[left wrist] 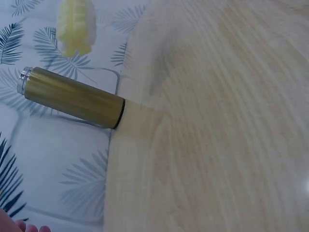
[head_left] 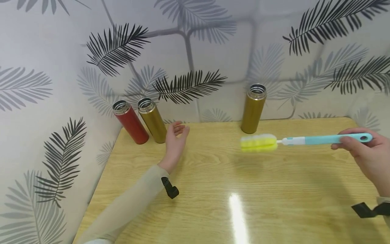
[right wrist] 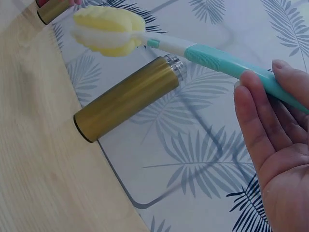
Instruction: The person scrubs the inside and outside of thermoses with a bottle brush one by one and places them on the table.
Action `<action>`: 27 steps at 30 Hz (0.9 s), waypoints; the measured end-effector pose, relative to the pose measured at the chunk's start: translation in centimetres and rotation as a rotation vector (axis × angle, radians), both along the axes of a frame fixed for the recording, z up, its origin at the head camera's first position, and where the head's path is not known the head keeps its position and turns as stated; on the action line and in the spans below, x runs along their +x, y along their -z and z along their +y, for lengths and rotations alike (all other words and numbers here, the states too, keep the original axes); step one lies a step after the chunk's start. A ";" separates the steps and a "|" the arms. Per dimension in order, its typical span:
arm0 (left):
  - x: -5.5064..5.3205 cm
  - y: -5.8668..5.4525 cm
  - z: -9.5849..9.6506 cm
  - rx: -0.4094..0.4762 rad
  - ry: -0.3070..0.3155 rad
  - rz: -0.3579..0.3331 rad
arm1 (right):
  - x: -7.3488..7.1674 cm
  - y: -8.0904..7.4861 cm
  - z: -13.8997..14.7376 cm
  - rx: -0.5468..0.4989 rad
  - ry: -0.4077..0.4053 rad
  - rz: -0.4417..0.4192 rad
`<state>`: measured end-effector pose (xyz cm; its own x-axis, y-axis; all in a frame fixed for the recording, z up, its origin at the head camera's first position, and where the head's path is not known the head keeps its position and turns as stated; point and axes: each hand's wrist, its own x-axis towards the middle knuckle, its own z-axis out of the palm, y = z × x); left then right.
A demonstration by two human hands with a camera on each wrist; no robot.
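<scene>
- I see the right hand (head_left: 370, 152) pinching the turquoise-handled brush (head_left: 313, 140), its sponge head blurred, in front of the lone gold bottle (head_left: 253, 112).
- Left of that bottle, the left hand (head_left: 176, 144) has loosely bent fingers; I can't tell if they're touching anything.
- My left wrist view crops the brush.

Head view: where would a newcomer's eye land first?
The brush, with its yellow sponge head, stands out first, held above the table by the right hand. Next come a red bottle and a gold bottle by the left hand, and another gold bottle beyond the sponge head, all near the far edge.
</scene>
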<state>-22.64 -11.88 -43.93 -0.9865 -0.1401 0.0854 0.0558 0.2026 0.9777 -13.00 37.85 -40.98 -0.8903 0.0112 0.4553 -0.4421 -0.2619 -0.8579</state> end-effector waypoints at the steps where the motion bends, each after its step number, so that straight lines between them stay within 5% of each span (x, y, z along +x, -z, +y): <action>1: -0.3 -0.1 0.4 0.000 0.014 0.009 | -0.1 0.0 0.2 -0.022 -0.023 0.015; 7: -1.2 -0.2 2.5 -0.031 0.104 0.044 | -0.2 0.1 1.1 -0.117 -0.096 0.072; 14: -2.0 1.1 4.7 -0.083 0.202 0.125 | 0.0 -0.3 2.0 -0.114 -0.059 0.121; 22: -2.9 2.0 7.9 -0.078 0.298 0.089 | 0.5 0.5 2.9 -0.171 -0.115 0.139; 27: -4.1 2.1 10.2 -0.076 0.310 0.102 | 0.6 0.2 3.0 -0.125 -0.037 0.134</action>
